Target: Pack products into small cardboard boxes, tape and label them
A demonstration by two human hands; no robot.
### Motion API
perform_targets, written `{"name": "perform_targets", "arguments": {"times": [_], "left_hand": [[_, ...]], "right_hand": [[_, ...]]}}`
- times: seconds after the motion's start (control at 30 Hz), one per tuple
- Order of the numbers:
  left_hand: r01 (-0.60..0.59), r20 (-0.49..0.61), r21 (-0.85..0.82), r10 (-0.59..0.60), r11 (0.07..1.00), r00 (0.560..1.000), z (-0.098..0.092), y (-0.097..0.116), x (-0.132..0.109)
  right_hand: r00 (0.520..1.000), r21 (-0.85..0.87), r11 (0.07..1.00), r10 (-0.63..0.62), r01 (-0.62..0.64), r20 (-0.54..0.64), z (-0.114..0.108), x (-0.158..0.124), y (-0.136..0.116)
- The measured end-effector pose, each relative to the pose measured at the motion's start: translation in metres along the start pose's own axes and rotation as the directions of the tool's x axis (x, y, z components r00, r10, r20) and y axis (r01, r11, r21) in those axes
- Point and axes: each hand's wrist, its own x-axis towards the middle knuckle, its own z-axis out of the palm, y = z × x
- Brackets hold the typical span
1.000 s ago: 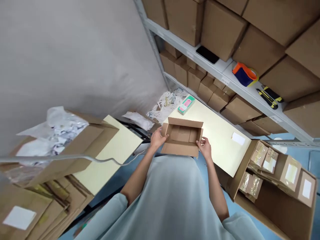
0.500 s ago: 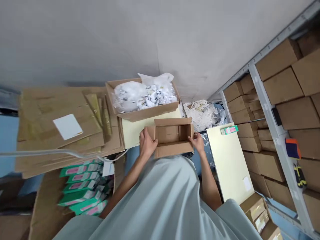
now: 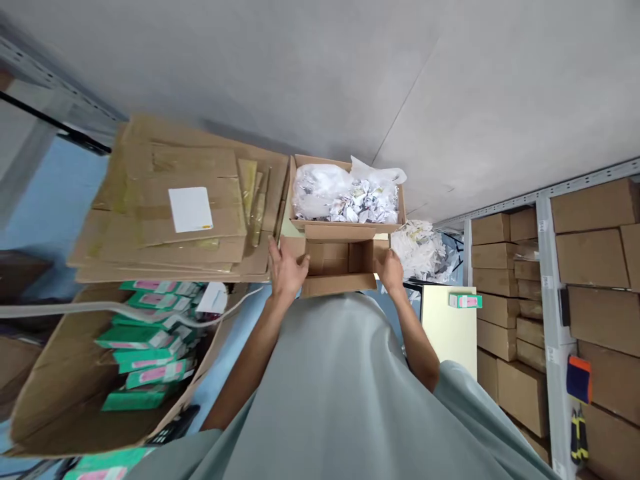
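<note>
A small open cardboard box (image 3: 327, 285) is held in front of my body, its flaps folded outward and its visible inside bare. My left hand (image 3: 287, 272) grips the left flap, with thumb and fingers on either side of it. At the opposite end, my right hand (image 3: 391, 272) holds the right flap near its edge. Just behind stands a larger carton (image 3: 296, 193) filled with crumpled printed paper (image 3: 367, 201) and a clear plastic bag (image 3: 320, 187).
Flattened cardboard (image 3: 145, 223) is stacked at left, above a deep carton (image 3: 45, 400) of green-and-pink boxes (image 3: 135, 339). A white cable (image 3: 100, 309) crosses there. At right are a pale board (image 3: 450, 333) bearing one green box (image 3: 465, 301), white scraps (image 3: 420, 250), and shelves of cartons (image 3: 600, 257).
My view has swung left, showing more of the carton of green boxes. Both hands still hold the small box, which sits closer to the larger carton in view.
</note>
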Motion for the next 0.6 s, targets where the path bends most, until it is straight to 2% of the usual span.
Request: {"name": "perform_targets", "arguments": {"times": [0.07, 0.13, 0.17, 0.23, 0.27, 0.33, 0.43, 0.6], "left_hand": [[-0.107, -0.088, -0.012, 0.105, 0.994, 0.990, -0.011, 0.018, 0.010], [-0.250, -0.140, -0.022, 0.245, 0.968, 0.959, -0.018, 0.041, 0.027], [-0.313, -0.137, -0.029, 0.307, 0.949, 0.942, -0.018, 0.052, 0.037], [-0.392, -0.086, -0.047, 0.388, 0.919, 0.918, -0.013, 0.072, 0.059], [-0.403, -0.056, -0.056, 0.400, 0.913, 0.915, -0.008, 0.079, 0.068], [-0.375, -0.001, -0.067, 0.376, 0.924, 0.927, 0.005, 0.087, 0.082], [-0.325, 0.030, -0.058, 0.328, 0.944, 0.944, 0.022, 0.085, 0.088], [-0.339, 0.001, -0.051, 0.339, 0.939, 0.941, 0.029, 0.079, 0.087]], "right_hand": [[0.965, -0.010, 0.980, -0.197, 0.198, -0.174, -0.019, 0.008, -0.027], [0.902, 0.010, 0.919, -0.386, 0.395, -0.193, -0.035, 0.026, -0.065], [0.868, 0.015, 0.876, -0.476, 0.483, -0.140, -0.040, 0.038, -0.088], [0.817, -0.014, 0.817, -0.576, 0.576, 0.001, -0.043, 0.065, -0.132], [0.804, -0.048, 0.803, -0.589, 0.594, 0.082, -0.041, 0.079, -0.151], [0.795, -0.060, 0.799, -0.584, 0.599, 0.165, -0.035, 0.103, -0.181], [0.807, -0.079, 0.816, -0.545, 0.573, 0.225, -0.024, 0.124, -0.198], [0.809, -0.071, 0.817, -0.548, 0.572, 0.212, -0.021, 0.130, -0.185]]}}
